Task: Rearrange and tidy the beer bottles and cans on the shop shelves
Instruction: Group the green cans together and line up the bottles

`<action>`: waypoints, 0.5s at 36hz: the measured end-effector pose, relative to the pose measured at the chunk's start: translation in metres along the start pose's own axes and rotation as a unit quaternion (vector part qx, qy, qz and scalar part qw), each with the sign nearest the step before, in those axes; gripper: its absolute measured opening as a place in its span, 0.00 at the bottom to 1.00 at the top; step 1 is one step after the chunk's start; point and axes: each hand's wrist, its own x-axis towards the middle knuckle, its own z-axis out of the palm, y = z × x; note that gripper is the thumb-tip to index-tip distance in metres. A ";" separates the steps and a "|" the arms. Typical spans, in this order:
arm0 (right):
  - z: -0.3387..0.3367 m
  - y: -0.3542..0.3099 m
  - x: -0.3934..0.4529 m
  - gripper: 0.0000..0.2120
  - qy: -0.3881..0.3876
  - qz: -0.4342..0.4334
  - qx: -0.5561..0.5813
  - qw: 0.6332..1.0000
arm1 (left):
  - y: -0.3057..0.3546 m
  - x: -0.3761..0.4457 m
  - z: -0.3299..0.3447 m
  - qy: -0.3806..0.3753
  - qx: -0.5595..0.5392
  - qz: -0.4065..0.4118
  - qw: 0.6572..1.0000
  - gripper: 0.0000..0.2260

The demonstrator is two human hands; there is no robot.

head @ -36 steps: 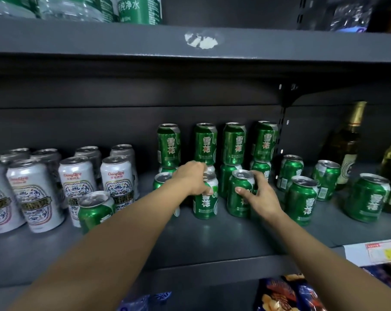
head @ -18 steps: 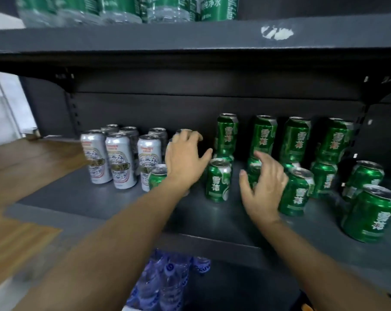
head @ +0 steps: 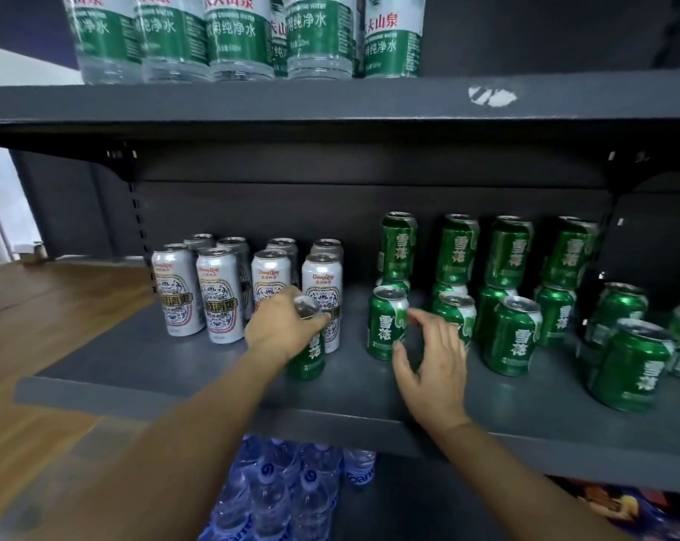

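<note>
On the dark grey shelf (head: 143,369), several tall silver cans (head: 216,294) stand in rows at the left. Green cans fill the right, some stacked two high (head: 397,247) at the back. My left hand (head: 280,329) grips the top of a small green can (head: 307,355) that stands in front of the silver cans. My right hand (head: 434,363) hovers with fingers spread, its fingertips and thumb at the right side of another green can (head: 385,326); it holds nothing. More green cans (head: 512,337) stand loosely to the right.
Water bottles (head: 233,33) with green labels stand on the shelf above. Blue-capped water bottles (head: 283,497) sit below the shelf. A wooden floor (head: 38,318) shows at the left. The shelf's front edge (head: 330,419) runs just under my wrists.
The view swung left and pulled back. My left hand moved from the silver cans' side onto the small green can in front. My right hand stays spread beside the neighbouring green can.
</note>
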 end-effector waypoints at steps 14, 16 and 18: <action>-0.033 -0.011 0.045 0.39 -0.091 0.196 0.021 0.976 | 0.117 -0.010 0.008 -0.073 -0.190 0.171 0.964 0.26; -0.040 -0.002 0.058 0.34 -0.067 0.224 0.043 0.971 | 0.113 -0.004 0.021 -0.078 -0.314 0.127 0.938 0.23; -0.044 0.005 0.073 0.32 -0.050 0.251 0.062 0.965 | 0.101 0.000 0.040 -0.045 -0.366 0.081 0.926 0.15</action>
